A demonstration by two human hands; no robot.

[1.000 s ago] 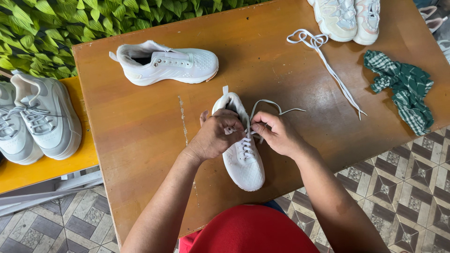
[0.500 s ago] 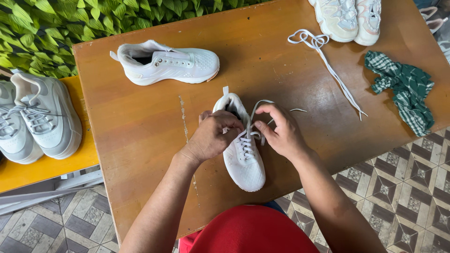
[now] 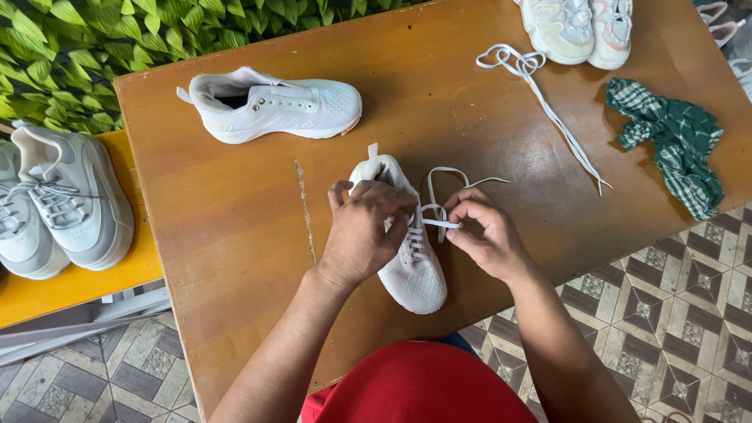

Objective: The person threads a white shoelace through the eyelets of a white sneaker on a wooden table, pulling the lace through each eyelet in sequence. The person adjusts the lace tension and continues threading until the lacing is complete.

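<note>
While the left hand (image 3: 362, 235) clamps down over the tongue and eyelets of a white mesh low-top sneaker (image 3: 407, 258), the right hand (image 3: 486, 235) pinches the thin white flat shoelace (image 3: 439, 223) between thumb and forefinger, drawing it sideways off the eyelet row; both grips closed, left on the shoe, right on the lace; sneaker lies toe toward the person near the front edge of the brown wooden counter (image 3: 235, 235); a loop of the lace arcs up behind the right hand, its end lying free on the wood.

Step in hand, by my reading: lacing, somewhere in the upper eyelets, several crossings already showing lower on the vamp; next move would call for a steady hold on the shoe and a fine pinch to feed the lace tip through a small eyelet, slack kept even.

Count: two hands; one sneaker in hand; one matching white sneaker (image 3: 274, 106) on its side farther back, no lace seen in it; one loose white lace (image 3: 548, 106) stretched across the counter; one pair of pale chunky sneakers (image 3: 580, 27) at the far edge, cut by the frame; one crumpled green checked cloth (image 3: 674, 145); two grey-white sneakers (image 3: 63, 200) on a yellow bench (image 3: 78, 290) to the left.
</note>
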